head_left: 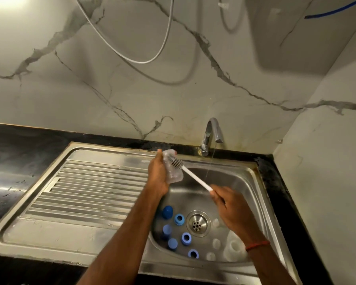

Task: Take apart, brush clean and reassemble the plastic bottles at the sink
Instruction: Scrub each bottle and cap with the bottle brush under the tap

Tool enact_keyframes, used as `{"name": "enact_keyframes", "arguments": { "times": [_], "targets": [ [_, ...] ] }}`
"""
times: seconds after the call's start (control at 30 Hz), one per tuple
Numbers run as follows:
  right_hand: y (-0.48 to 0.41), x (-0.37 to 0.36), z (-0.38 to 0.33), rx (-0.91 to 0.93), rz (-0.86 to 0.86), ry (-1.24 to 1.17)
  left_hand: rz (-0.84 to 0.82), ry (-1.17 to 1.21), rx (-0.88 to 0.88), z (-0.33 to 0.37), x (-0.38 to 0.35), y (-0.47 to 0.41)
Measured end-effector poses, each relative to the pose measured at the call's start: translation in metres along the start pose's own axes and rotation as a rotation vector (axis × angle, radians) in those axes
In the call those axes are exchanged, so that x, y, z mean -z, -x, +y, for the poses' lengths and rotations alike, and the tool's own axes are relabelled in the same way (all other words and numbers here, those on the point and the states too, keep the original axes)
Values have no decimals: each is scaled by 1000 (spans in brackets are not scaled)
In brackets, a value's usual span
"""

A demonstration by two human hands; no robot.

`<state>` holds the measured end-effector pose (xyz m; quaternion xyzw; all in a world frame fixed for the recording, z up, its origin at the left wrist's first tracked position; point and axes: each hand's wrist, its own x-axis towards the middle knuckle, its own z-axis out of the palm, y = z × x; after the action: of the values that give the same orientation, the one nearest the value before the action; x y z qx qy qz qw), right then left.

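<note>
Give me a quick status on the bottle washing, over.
Left hand grips clear bottle. Right hand holds brush, bristles at the bottle. Tap running; blue caps loose in sink, nothing blocking.

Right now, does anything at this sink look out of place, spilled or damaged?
Nothing looks damaged. The tap runs a thin stream into the sink, missing the bottle that the left hand holds while the right hand holds the brush. Blue caps and rings lie scattered beside the drain, normal mid-cleaning.
</note>
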<state>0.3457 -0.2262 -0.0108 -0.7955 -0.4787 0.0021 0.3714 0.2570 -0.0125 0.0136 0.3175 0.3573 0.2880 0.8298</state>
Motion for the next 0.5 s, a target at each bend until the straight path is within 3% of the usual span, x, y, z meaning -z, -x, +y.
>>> {"name": "enact_keyframes", "arguments": {
  "times": [0.13, 0.33, 0.5],
  "targets": [
    [-24, 9, -8, 43, 67, 176, -67, -140, 25, 1, -7, 7],
    [-16, 27, 19, 17, 22, 96, -136, -237, 130, -1, -5, 18],
    [-25, 18, 11, 32, 43, 59, -169, -87, 250, -3, -17, 21]
  ]
}}
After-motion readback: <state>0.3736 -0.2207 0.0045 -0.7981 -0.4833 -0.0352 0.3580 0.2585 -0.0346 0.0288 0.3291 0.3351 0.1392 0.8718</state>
